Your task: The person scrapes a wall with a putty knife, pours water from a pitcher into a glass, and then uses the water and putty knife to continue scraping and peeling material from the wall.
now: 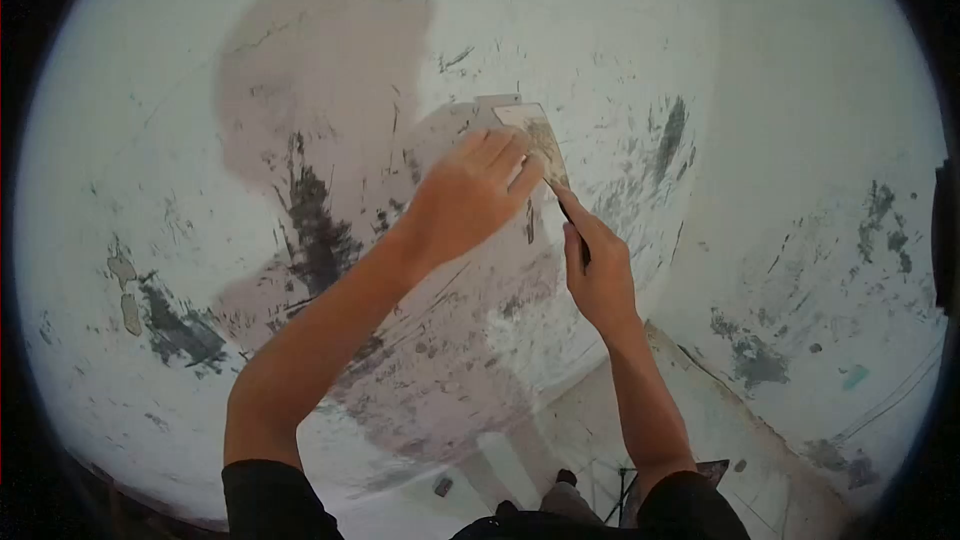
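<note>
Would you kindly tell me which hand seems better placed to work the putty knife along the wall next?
Probably the right: the right hand grips the putty knife by its handle, whereas the left hand is up by the blade.

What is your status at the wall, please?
Right hand gripping scraper. Left hand over blade, contact unclear. Wall dark-scuffed. No obstacle visible.

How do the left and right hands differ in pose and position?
The left hand has its fingers in front of the blade of the scraper, while the right hand grips its handle. The left hand sits higher in the picture, the right hand lower. Both are bare.
</note>
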### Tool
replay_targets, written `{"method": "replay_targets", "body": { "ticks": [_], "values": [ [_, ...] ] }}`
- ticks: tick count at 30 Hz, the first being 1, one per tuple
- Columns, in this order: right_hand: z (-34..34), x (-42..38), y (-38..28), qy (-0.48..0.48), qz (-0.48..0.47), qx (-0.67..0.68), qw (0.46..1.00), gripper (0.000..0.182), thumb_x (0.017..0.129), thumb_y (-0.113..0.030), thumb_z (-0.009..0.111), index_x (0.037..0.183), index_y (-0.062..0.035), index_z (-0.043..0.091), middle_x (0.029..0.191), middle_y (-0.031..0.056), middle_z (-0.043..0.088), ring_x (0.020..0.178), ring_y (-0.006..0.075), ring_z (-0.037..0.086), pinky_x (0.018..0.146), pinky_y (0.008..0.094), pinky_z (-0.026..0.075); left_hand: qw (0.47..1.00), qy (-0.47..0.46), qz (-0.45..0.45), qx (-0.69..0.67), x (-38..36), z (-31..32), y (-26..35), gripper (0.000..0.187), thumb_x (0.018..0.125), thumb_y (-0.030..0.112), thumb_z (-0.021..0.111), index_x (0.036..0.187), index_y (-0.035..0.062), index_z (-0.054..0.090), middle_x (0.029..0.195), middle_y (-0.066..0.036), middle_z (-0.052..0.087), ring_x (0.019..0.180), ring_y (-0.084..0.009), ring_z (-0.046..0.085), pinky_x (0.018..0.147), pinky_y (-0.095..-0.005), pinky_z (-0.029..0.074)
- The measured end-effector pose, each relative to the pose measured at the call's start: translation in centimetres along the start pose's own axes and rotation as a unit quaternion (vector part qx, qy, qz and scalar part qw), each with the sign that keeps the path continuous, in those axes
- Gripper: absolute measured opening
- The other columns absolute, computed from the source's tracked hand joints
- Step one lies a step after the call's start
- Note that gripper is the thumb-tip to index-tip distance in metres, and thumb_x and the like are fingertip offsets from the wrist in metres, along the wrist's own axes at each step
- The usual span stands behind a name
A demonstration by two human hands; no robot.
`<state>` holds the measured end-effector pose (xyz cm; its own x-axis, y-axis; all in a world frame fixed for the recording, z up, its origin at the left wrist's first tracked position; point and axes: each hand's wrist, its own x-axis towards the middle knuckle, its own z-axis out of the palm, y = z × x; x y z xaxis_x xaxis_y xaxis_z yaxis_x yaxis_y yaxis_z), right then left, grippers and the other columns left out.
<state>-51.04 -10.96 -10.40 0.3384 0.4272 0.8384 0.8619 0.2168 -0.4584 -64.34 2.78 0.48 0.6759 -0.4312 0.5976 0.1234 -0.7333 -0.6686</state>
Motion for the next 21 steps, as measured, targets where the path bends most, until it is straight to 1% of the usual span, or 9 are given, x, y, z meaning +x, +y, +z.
{"method": "replay_targets", "body": {
  "ticks": [1,2,4,7,9,11,13,18,21],
  "values": [
    [0.5,1.5,0.5,0.007,-0.03,-0.007,1.0,0.059,0.094,0.003,0.058,0.148,-0.0211,0.053,0.073,0.0109,0.057,0.06,0.0246,0.056,0.06,0.0361,0.048,1.0,-0.017,-0.003,0.015,1.0,-0.1,-1.1,0.035,0.078,0.005,0.067,0.113,0.0017,0.067,0.12,-0.015,0.064,0.117,-0.0305,0.062,0.1,-0.0397,0.052],
    [0.8,3.0,0.7,0.012,-0.034,-0.004,0.999,0.059,0.094,0.003,0.058,0.148,-0.0211,0.053,0.073,0.0109,0.057,0.06,0.0246,0.056,0.06,0.0361,0.048,0.999,-0.033,-0.007,0.032,1.9,-0.1,-2.3,0.034,0.078,0.004,0.066,0.112,0.0013,0.066,0.118,-0.015,0.064,0.115,-0.0305,0.062,0.099,-0.0395,0.052],
    [1.2,5.5,1.1,0.017,-0.063,-0.023,0.998,0.06,0.093,0.001,0.058,0.148,-0.022,0.053,0.073,0.0101,0.056,0.059,0.0224,0.056,0.056,0.0361,0.049,0.998,-0.016,0.003,0.057,3.5,0.6,-4.6,0.036,0.078,0.005,0.066,0.114,0.0012,0.066,0.117,-0.014,0.065,0.115,-0.0299,0.063,0.098,-0.0389,0.053],
    [1.5,8.8,1.6,0.026,-0.085,-0.016,0.996,0.059,0.093,-0.001,0.059,0.148,-0.0218,0.053,0.072,0.0096,0.056,0.057,0.0223,0.056,0.054,0.0366,0.049,0.992,-0.005,0.018,0.125,5.4,1.9,-7.5,0.037,0.08,0.007,0.067,0.117,0.0008,0.067,0.116,-0.013,0.066,0.114,-0.0269,0.064,0.096,-0.0359,0.055],
    [2.0,10.5,2.5,0.038,-0.111,-0.004,0.993,0.058,0.093,-0.001,0.059,0.148,-0.0215,0.053,0.073,0.0097,0.056,0.056,0.0219,0.056,0.053,0.0362,0.049,0.975,-0.04,0.018,0.216,6.2,2.8,-8.7,0.038,0.08,0.008,0.069,0.117,0.0002,0.067,0.116,-0.011,0.067,0.114,-0.0246,0.065,0.095,-0.0334,0.057],
    [2.3,11.7,3.3,0.04,-0.131,-0.007,0.991,0.057,0.093,-0.001,0.058,0.147,-0.0201,0.054,0.072,0.0098,0.056,0.056,0.0216,0.056,0.052,0.0358,0.048,0.97,-0.042,0.016,0.237,7.0,3.4,-9.7,0.038,0.08,0.008,0.069,0.117,-0.0003,0.068,0.115,-0.011,0.068,0.113,-0.0236,0.065,0.094,-0.0326,0.057],
    [2.4,12.8,3.9,0.044,-0.138,0.005,0.989,0.057,0.093,0.0,0.058,0.146,-0.0193,0.054,0.072,0.0098,0.056,0.056,0.0214,0.055,0.052,0.0355,0.048,0.965,-0.043,0.014,0.257,7.8,3.7,-10.1,0.038,0.079,0.008,0.069,0.117,-0.0008,0.068,0.114,-0.01,0.068,0.113,-0.0226,0.065,0.092,-0.0318,0.058],
    [1.5,14.1,4.3,0.049,-0.176,0.073,0.98,0.057,0.093,0.003,0.057,0.145,-0.0166,0.055,0.069,0.0094,0.054,0.054,0.0208,0.052,0.052,0.0345,0.047,0.959,-0.066,-0.024,0.274,8.8,3.3,-9.2,0.04,0.077,0.006,0.07,0.115,-0.0027,0.069,0.115,-0.01,0.071,0.108,-0.0206,0.068,0.079,-0.0288,0.062],
    [0.7,15.1,3.7,0.022,-0.153,0.055,0.986,0.055,0.093,0.004,0.057,0.145,-0.0154,0.056,0.068,0.0097,0.055,0.055,0.0206,0.052,0.054,0.0344,0.046,0.955,-0.04,-0.022,0.292,9.8,3.4,-9.9,0.04,0.076,0.006,0.071,0.115,-0.0032,0.07,0.114,-0.011,0.072,0.107,-0.0205,0.068,0.076,-0.0276,0.062]
  ]
}}
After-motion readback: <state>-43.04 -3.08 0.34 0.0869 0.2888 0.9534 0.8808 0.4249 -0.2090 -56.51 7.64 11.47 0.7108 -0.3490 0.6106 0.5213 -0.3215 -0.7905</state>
